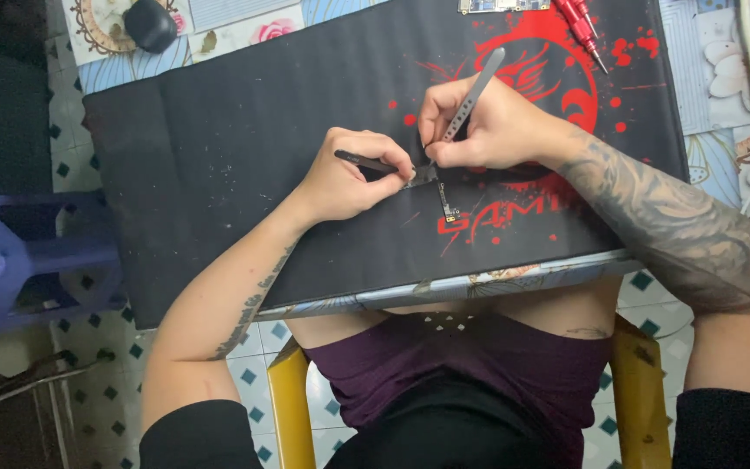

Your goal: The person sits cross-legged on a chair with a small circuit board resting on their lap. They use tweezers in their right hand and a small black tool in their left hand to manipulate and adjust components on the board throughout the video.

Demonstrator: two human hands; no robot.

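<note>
— Fingers first: what does each hand grip?

— Left hand is clenched around a dark slim tool, its handle poking out away from the thumb and its tip running under the fingertips toward the right hand. Right hand pinches grey metal tweezers, whose free end rises up and away from the knuckles; the points come down between the two hands.

— And the piece they work on?

— Small flex-cable part lies on the black mat, touching or just below both sets of fingertips. A silvery end sits right where the two tools meet; from there a thin dark strip runs toward the person's body and ends in a small gold connector. So its long axis points away from the fingers, nearly straight down the mat.

— Which hand is nearer?

— Both are at its upper end; I cannot tell which touches it.

— Any containers?

— None with visible contents. Red screwdrivers lie well beyond the right hand, a dark rounded case far beyond the left, on the patterned desk.
</note>
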